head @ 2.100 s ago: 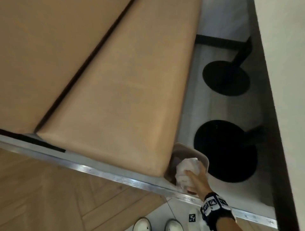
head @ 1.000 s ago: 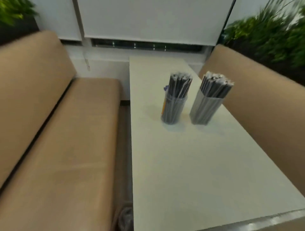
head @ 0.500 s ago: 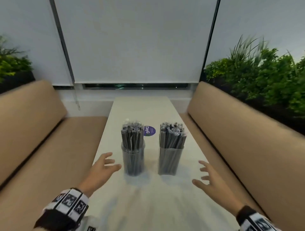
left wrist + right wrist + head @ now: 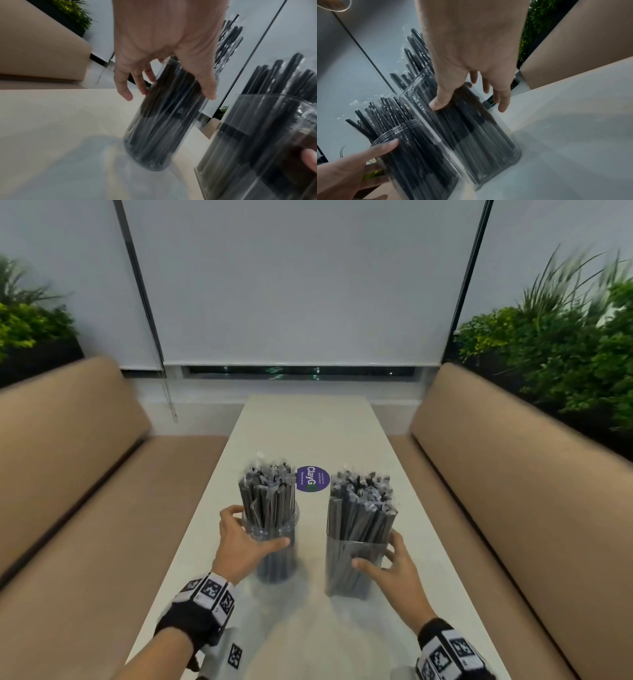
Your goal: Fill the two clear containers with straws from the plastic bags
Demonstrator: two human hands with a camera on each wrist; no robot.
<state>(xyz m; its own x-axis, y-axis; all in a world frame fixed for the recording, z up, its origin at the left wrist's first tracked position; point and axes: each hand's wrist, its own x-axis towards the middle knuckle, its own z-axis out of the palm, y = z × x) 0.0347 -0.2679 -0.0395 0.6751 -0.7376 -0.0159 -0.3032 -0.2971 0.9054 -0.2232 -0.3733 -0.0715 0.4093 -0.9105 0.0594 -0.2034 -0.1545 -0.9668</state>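
Both jars are sitting mid-table (image 4: 308,433), packed with straws (image 4: 269,491): left hand (image 4: 245,546) is wrapping the round jar (image 4: 274,563), right hand (image 4: 394,573) is cupping the square jar (image 4: 352,573), fingers barely closing, so top-heavy loads risk tipping if jerked.

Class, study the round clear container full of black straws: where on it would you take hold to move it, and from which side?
Grip the round container by its clear wall just below the rim, coming from its left side, as the left hand does now. It stands upright and its straws stick out well above the rim, so a top grasp is blocked. The square container stands close on its right.
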